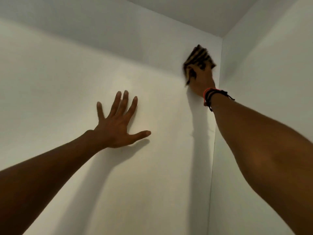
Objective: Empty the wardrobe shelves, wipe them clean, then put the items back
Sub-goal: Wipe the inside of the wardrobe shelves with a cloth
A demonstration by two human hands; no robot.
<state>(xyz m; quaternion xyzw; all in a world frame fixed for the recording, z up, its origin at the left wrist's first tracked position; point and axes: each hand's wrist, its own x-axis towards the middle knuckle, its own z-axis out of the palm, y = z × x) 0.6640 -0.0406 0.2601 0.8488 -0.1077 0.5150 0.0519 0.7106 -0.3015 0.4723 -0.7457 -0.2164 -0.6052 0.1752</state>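
Pressing striped cloth (pixel 199 58) on wardrobe back panel (pixel 67 73) w/ my R hand (pixel 201 78), at 1 o'clock, in corner by side wall (pixel 262 73); finger pose blurred, cannot tell. L hand (pixel 116 126) spread flat on panel, 8 o'clock from cloth.

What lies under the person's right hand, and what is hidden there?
A blurred dark-and-tan cloth lies under the right hand, pressed to the white back panel near the corner. How much cloth the palm covers, and the panel behind it, cannot be seen.
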